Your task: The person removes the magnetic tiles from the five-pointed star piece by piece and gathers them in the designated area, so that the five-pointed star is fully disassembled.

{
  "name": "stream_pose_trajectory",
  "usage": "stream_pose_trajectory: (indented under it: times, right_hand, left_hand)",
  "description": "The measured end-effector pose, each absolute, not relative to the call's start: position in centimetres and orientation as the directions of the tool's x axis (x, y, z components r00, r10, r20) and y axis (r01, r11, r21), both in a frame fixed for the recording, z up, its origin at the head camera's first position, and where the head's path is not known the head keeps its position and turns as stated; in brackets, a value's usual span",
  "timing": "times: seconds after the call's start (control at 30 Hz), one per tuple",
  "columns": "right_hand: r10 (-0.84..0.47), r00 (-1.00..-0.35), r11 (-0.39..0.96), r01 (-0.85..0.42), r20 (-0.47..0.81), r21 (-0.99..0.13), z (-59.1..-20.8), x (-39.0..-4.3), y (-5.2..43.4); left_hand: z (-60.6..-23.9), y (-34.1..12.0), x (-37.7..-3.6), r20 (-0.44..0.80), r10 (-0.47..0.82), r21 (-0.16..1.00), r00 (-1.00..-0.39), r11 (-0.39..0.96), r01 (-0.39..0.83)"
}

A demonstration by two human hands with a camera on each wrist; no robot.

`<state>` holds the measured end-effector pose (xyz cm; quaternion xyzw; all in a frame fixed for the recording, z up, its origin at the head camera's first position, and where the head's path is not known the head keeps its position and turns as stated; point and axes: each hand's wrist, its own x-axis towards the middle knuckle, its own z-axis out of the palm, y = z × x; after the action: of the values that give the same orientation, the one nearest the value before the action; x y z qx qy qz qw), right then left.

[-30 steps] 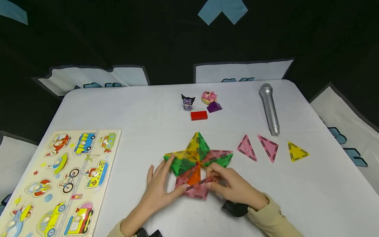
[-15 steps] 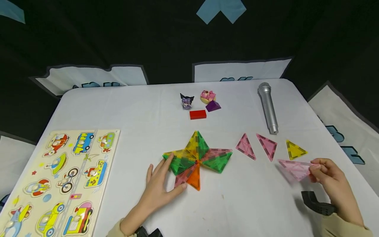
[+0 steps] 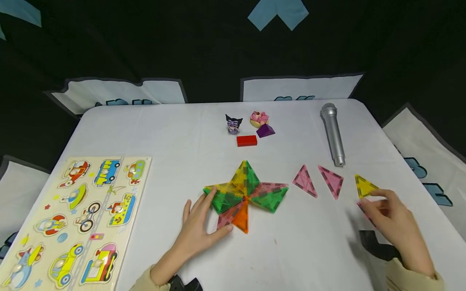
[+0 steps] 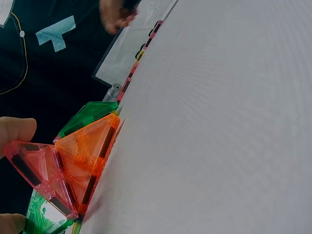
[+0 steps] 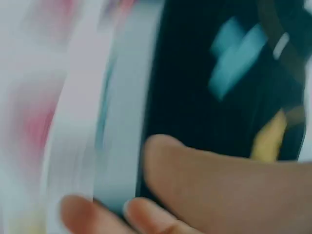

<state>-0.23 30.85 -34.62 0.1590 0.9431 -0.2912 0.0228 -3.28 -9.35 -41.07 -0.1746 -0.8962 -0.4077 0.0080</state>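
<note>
On the desk [image 3: 298, 242], the spread left grip [image 3: 196, 231] seemingly steadies the star [image 3: 242, 192] while the right grip [image 3: 393, 220] pinches a pink triangle [image 3: 359, 205].

Multicoloured tile star [image 3: 241, 195], raised pink triangle [image 3: 359, 205]

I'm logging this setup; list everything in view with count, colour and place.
Tile star: 1, multicoloured, centre
Triangles: 3, two pink, one yellow, right
Partly hidden tile: 1, pink, right
Figurines: 2, black-purple and pink, far centre
Blocks: 2, red and purple, by figurines
Microphone: 1, silver, far right
Puzzle board: 1, cream, left
Vehicle pieces: 10, multicoloured, on board
Tabletop: 1, white, beneath
Backdrop: 1, black, behind
Wrist devices: 2, black, bottom
Sleeves: 2, beige, bottom
Left hand: 1, bare, at star
Right hand: 1, bare, right
</note>
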Motion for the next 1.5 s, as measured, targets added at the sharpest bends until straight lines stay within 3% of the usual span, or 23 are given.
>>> stream_pose_trajectory:
  times: [0.07,0.13,0.23,0.33,0.57,0.93,1.5]
  right_hand:
    - [0.059,-0.997,0.724,0.07,-0.039,-0.687,-34.5,-1.0,27.1]
    - [-0.155,-0.988,0.61,-0.089,-0.008,-0.787,-34.7,-2.0,23.1]
    - [-0.374,-0.926,0.483,-0.139,-0.06,-0.865,-35.5,-2.8,17.9]
    - [-0.464,-0.88,0.464,-0.142,-0.104,-0.874,-36.3,-2.9,14.3]
    - [-0.403,-0.915,0.467,-0.2,-0.006,-0.861,-38.0,-2.2,10.4]
    - [-0.302,-0.952,0.532,-0.209,0.047,-0.821,-38.9,-1.3,9.2]
    - [-0.328,-0.943,0.537,-0.23,0.05,-0.812,-38.5,-1.2,9.9]
  left_hand:
    - [-41.0,-9.4,-3.4,0.161,0.31,0.724,-0.937,0.608,0.325]
    - [-40.9,-9.4,-3.5,0.158,0.308,0.723,-0.938,0.611,0.323]
    - [-41.0,-9.4,-3.4,0.148,0.308,0.724,-0.94,0.614,0.315]
    - [-41.2,-9.4,-3.3,0.13,0.317,0.722,-0.939,0.619,0.309]
    - [-41.1,-9.7,-3.4,0.137,0.33,0.717,-0.934,0.618,0.324]
    - [-42.1,-9.9,-4.7,0.322,0.219,0.794,-0.921,0.467,0.389]
    - [-41.9,-10.4,-4.9,0.238,0.213,0.871,-0.948,0.384,0.305]
